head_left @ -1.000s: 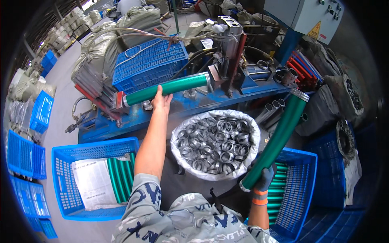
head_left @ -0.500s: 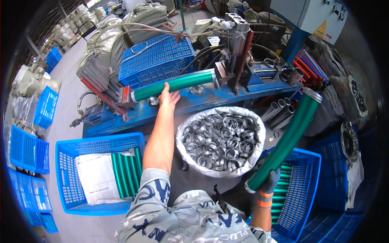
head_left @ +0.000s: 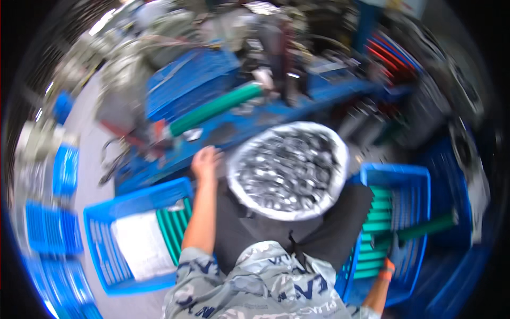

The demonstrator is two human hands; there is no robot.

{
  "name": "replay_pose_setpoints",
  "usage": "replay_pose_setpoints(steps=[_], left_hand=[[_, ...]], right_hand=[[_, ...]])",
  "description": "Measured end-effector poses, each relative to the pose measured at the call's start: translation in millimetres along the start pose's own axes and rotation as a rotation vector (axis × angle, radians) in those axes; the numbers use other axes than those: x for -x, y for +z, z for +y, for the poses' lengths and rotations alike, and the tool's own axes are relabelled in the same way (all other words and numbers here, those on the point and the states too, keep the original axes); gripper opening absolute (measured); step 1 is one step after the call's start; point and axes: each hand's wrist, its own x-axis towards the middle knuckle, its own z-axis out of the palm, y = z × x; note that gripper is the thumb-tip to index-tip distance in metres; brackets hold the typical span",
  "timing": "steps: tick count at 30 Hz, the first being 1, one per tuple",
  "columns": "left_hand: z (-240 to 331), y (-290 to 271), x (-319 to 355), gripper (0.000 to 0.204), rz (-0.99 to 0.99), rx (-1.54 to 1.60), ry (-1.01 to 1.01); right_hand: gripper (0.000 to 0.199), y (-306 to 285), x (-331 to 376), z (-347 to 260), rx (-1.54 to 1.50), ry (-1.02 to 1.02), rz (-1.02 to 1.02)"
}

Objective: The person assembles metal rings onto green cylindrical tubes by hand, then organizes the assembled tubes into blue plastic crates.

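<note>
Dark green tube point(head_left: 427, 228), long, slender, motion-blurred, in right hand point(head_left: 394, 250)

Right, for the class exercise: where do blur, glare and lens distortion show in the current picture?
Head view: blur smears the left hand, the blue bench and the metal rings; head view: bright glints dot those rings, and the paper looks washed out; head view: fisheye distortion bends the crates at the left edge, and the corners are black.
</note>
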Motion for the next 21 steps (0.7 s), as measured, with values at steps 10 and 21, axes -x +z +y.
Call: replay_pose_setpoints(steps=[10,21], left_hand=[[-20.2,-184.3,-7.3,0.04,-0.028,-0.56,0.303],[-33.0,-123.8,65.7,0.037,-0.045,-1.105,0.362]], right_hand=[[0.074,81.1,-81.1,228.3,0.449,0.478,0.135],[0.072,273.3,-267.2,225.7,0.127,0.682,-0.12]])
